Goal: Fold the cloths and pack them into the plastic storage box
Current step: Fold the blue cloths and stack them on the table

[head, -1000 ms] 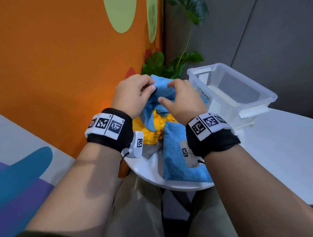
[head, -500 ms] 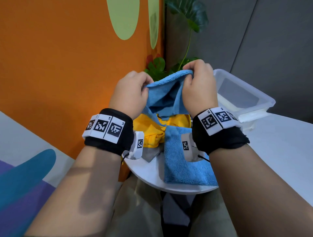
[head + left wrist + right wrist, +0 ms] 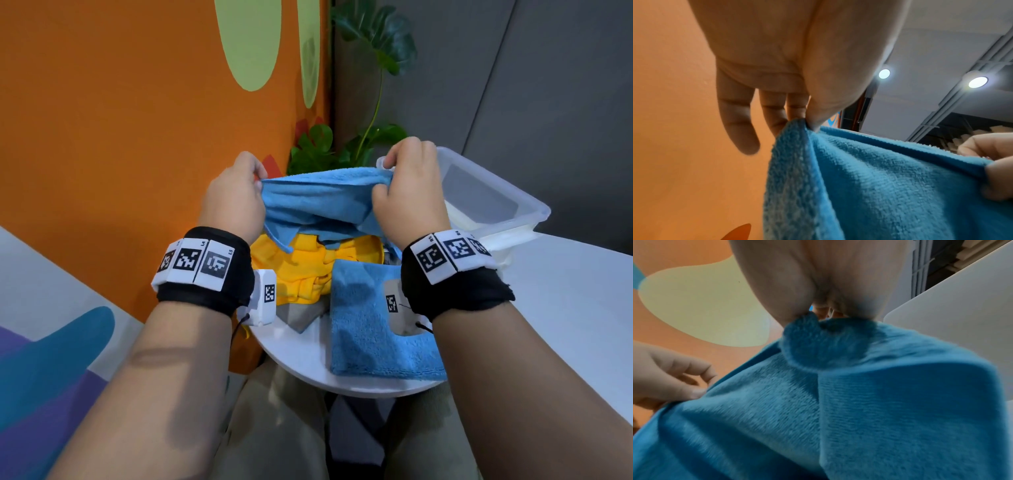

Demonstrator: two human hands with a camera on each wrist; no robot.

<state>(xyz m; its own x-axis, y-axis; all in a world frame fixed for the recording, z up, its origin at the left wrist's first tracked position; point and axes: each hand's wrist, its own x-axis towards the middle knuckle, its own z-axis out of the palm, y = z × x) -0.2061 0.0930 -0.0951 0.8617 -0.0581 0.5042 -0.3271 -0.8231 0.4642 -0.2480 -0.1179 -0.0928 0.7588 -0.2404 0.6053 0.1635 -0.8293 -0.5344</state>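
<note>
A blue cloth [image 3: 318,202] hangs stretched between my two hands above the small round table [image 3: 291,353]. My left hand [image 3: 236,195] pinches its left top corner between thumb and fingers; the same blue cloth [image 3: 890,186] fills the left wrist view below that left hand [image 3: 805,123]. My right hand [image 3: 407,192] pinches the right top corner; the right wrist view shows the cloth [image 3: 859,402] bunched under the right hand [image 3: 813,313]. A folded blue cloth [image 3: 370,332] lies on the table front, beside a crumpled yellow cloth [image 3: 301,270]. The clear plastic storage box [image 3: 493,202] stands behind my right hand.
A grey cloth [image 3: 301,315] peeks out under the yellow one. An orange wall panel [image 3: 137,137] stands close on the left. A green plant [image 3: 363,137] rises behind the table. A white tabletop [image 3: 565,301] extends to the right.
Both hands lifted the blue cloth off the pile and drew apart, the right one moving right, so the cloth's top edge now spans wide between them.
</note>
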